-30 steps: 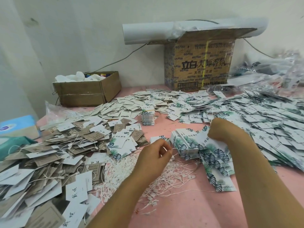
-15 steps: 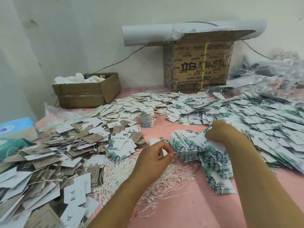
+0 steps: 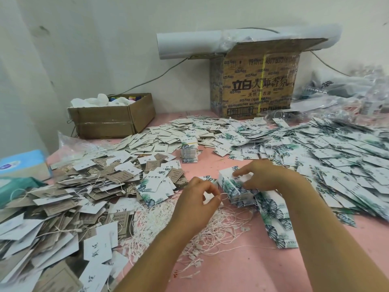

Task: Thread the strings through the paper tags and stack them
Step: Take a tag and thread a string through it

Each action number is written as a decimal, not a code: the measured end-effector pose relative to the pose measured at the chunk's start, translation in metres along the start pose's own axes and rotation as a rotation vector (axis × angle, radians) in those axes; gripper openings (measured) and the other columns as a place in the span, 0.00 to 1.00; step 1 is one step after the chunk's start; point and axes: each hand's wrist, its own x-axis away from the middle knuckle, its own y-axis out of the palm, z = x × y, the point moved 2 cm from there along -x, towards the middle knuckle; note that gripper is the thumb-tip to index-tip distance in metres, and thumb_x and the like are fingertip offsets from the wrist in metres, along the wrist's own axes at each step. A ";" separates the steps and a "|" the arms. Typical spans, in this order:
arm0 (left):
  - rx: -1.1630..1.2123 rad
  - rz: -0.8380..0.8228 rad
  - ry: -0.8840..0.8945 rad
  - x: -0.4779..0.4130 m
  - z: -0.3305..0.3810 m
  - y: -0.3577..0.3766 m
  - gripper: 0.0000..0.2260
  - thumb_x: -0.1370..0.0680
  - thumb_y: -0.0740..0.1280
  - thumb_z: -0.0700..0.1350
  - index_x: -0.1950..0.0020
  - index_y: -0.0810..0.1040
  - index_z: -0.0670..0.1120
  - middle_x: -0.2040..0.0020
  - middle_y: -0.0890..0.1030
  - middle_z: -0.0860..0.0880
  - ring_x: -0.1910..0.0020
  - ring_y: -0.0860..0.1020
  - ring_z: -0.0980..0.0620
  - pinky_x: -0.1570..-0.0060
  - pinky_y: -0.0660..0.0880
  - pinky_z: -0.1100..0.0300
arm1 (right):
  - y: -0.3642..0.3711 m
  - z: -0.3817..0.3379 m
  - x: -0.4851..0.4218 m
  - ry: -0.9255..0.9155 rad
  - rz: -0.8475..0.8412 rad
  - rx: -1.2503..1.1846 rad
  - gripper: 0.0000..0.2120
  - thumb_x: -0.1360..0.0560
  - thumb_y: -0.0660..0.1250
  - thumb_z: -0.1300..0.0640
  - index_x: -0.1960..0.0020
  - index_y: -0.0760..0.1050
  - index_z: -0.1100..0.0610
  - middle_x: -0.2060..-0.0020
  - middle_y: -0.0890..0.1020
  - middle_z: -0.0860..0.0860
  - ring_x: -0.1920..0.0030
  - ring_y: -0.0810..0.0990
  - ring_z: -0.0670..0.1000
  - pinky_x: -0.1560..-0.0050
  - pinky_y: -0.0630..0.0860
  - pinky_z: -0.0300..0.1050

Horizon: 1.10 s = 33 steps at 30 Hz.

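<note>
My left hand (image 3: 199, 200) pinches a white string loop (image 3: 223, 194) between thumb and fingertips, just left of a leaning stack of leaf-printed paper tags (image 3: 233, 189). My right hand (image 3: 266, 175) lies over the top of that stack, its fingers curled onto the top tag with the index finger stretched left. Under and in front of my left hand spreads a tangle of loose white strings (image 3: 189, 230) on the pink table. A row of leaf-printed tags (image 3: 273, 218) trails from the stack toward me.
Threaded grey and white tags (image 3: 69, 199) are heaped at the left, leaf tags (image 3: 328, 152) at the right. A small bundled stack (image 3: 189, 152) stands mid-table. Two cardboard boxes (image 3: 111, 119) (image 3: 256, 85) sit at the back, a tissue box (image 3: 21, 165) at far left.
My right hand drew back from the far pile onto the top of the leaning stack. My left hand stays in place with the string.
</note>
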 end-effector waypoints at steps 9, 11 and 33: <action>0.164 0.003 -0.054 -0.001 0.001 0.000 0.08 0.24 0.68 0.43 0.62 0.75 0.54 0.68 0.77 0.56 0.69 0.73 0.60 0.67 0.70 0.65 | 0.006 -0.012 -0.002 0.029 0.041 0.121 0.22 0.25 0.65 0.46 0.32 0.66 0.38 0.29 0.64 0.53 0.30 0.58 0.59 0.30 0.57 0.56; 0.243 0.007 -0.092 -0.002 0.002 0.000 0.07 0.23 0.67 0.44 0.61 0.75 0.53 0.69 0.77 0.53 0.71 0.72 0.58 0.70 0.69 0.65 | 0.001 -0.019 0.003 0.025 0.126 0.171 0.23 0.25 0.64 0.44 0.31 0.64 0.38 0.31 0.61 0.55 0.30 0.55 0.59 0.31 0.56 0.56; 0.539 0.058 -0.159 -0.004 0.015 -0.016 0.07 0.23 0.67 0.45 0.59 0.75 0.45 0.68 0.79 0.53 0.71 0.73 0.62 0.70 0.67 0.72 | -0.013 -0.053 0.028 -0.406 -0.060 -0.564 0.07 0.29 0.71 0.60 0.64 0.79 0.60 0.79 0.78 0.48 0.78 0.72 0.43 0.74 0.70 0.33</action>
